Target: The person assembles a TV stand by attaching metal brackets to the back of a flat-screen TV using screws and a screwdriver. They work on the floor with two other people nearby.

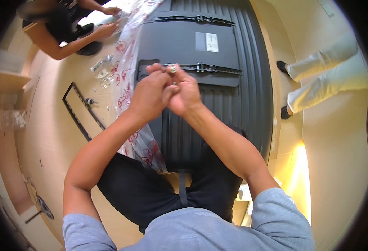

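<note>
The left hand [149, 93] and right hand [185, 93] meet above a ribbed dark grey back panel [217, 144]. The right fingers are drawn in around a small metal fitting [173, 69], which sits at their tips; the left fingers are curled close against the right hand, and whether they grip anything I cannot tell. Just beyond the fingertips a slotted black bracket [217, 68] lies across the panel, and farther ahead is a second one, the far bracket [217, 20], with a white label [211, 42] between the two. Left of the fingers, clear film with red print [123, 79] runs along the panel's edge; past it lie a clear bag of hardware [103, 72] and, nearer the person, a black rectangular frame [73, 111]. Well ahead and left of the fingers, a co-worker's hands [106, 30] handle something clear
</note>
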The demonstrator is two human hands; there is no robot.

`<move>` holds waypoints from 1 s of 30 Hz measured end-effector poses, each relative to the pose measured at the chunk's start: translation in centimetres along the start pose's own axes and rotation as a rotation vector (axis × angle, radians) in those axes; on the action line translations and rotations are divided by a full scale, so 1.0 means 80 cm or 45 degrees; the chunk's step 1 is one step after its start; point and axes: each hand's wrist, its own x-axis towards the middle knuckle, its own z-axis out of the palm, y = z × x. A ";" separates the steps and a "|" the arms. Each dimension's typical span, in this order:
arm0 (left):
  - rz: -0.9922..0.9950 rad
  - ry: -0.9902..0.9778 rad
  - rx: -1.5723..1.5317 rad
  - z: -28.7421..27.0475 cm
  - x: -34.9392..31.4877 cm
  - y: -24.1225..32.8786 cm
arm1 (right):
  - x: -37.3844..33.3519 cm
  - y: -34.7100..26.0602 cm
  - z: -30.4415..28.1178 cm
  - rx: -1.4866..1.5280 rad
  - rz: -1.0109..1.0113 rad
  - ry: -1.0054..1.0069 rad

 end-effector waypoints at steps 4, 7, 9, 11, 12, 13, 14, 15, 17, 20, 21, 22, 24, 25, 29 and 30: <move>-0.194 -0.217 -0.084 -0.020 -0.002 -0.002 | -0.001 0.016 -0.003 0.031 0.082 0.068; -0.451 -0.365 -0.420 -0.065 -0.004 -0.034 | 0.008 0.021 -0.003 0.107 0.049 0.081; -0.624 -0.284 -0.514 -0.112 -0.014 -0.086 | 0.004 0.020 -0.006 0.032 0.122 0.125; -0.768 -0.160 -0.464 -0.146 -0.037 -0.164 | -0.004 0.020 -0.007 -0.149 0.196 0.233; -0.823 -0.109 -0.439 -0.144 -0.058 -0.210 | -0.009 0.018 -0.007 -0.226 0.261 0.188; -0.974 -0.074 -0.306 -0.131 -0.088 -0.253 | -0.013 0.015 -0.006 -0.302 0.328 0.129; -1.161 -0.033 -0.132 -0.110 -0.121 -0.294 | -0.015 0.012 -0.005 -0.379 0.389 0.067; -1.318 -0.124 -0.008 -0.088 -0.154 -0.331 | -0.017 0.012 -0.003 -0.436 0.399 0.027; -1.265 -0.115 0.148 -0.043 -0.215 -0.387 | -0.021 0.006 0.001 -0.501 0.396 0.066; -1.335 -0.074 0.193 0.001 -0.254 -0.442 | -0.024 0.000 0.004 -0.544 0.371 0.098; -1.399 -0.036 0.139 0.008 -0.258 -0.454 | -0.025 -0.002 0.003 -0.562 0.376 0.109; -1.337 -0.063 0.212 0.008 -0.259 -0.465 | -0.025 -0.002 0.003 -0.576 0.387 0.120; -1.315 -0.080 0.316 0.000 -0.257 -0.480 | -0.025 -0.005 0.000 -0.575 0.385 0.119; -1.227 -0.069 0.334 -0.002 -0.255 -0.484 | -0.024 -0.007 -0.002 -0.575 0.384 0.118; -1.272 0.012 0.267 -0.007 -0.239 -0.470 | -0.018 -0.007 -0.007 -0.577 0.342 0.119; -1.342 0.051 0.169 -0.010 -0.230 -0.457 | -0.017 -0.006 -0.009 -0.590 0.344 0.134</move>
